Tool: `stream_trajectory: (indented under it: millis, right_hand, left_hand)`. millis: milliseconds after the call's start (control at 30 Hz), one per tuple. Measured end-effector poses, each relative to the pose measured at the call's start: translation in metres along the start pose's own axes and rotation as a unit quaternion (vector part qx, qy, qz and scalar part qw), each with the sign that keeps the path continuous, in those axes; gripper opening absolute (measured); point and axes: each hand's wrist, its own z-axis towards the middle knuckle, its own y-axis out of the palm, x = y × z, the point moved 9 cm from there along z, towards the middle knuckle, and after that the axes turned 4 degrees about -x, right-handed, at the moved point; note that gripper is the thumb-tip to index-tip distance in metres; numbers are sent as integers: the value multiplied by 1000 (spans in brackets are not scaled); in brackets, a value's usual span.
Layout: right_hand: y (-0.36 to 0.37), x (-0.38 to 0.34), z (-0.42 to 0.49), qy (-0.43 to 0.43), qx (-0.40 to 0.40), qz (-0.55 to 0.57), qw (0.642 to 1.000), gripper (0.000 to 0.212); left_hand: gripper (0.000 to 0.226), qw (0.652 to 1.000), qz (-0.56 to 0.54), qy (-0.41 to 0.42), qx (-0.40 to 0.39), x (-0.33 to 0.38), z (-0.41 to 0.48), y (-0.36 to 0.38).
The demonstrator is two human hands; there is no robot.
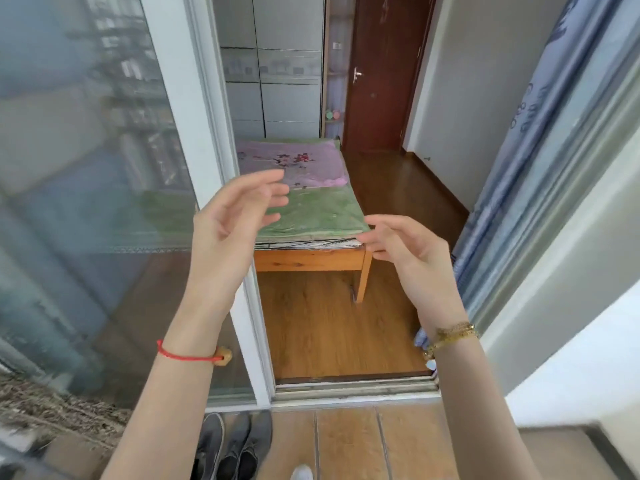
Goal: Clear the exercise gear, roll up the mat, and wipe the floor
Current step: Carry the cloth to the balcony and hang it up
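Observation:
Both my hands are raised in front of me at chest height, empty. My left hand (232, 216) has its fingers spread and slightly curled, with a red string bracelet on the wrist. My right hand (405, 247) is also open, palm turned inward, with a gold bracelet on the wrist. No mat or exercise gear shows in the head view. I stand on a tiled balcony floor (349, 441) facing an open sliding doorway onto a wooden floor (329, 327).
A wooden bed (311, 259) with green and pink bedding stands just inside the doorway. A glass sliding door (86, 202) fills the left, a blue curtain (512, 161) hangs at right. Dark shoes (235, 445) lie by the door track (353, 389). A brown door (381, 74) is at the back.

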Motion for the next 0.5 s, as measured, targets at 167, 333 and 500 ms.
stream_trajectory:
  millis: [167,333,500]
  right_hand:
    - [-44,27,12,21,25,-8,999,22]
    - [-83,58,34,44,47,-8,998,19]
    - [-120,96,80,54,52,-13,997,22]
  left_hand:
    - [26,1000,-7,-10,-24,-22,24,49]
    - [24,999,-21,-17,-40,-52,55,95]
    - [24,999,-32,-21,-38,-90,96,137]
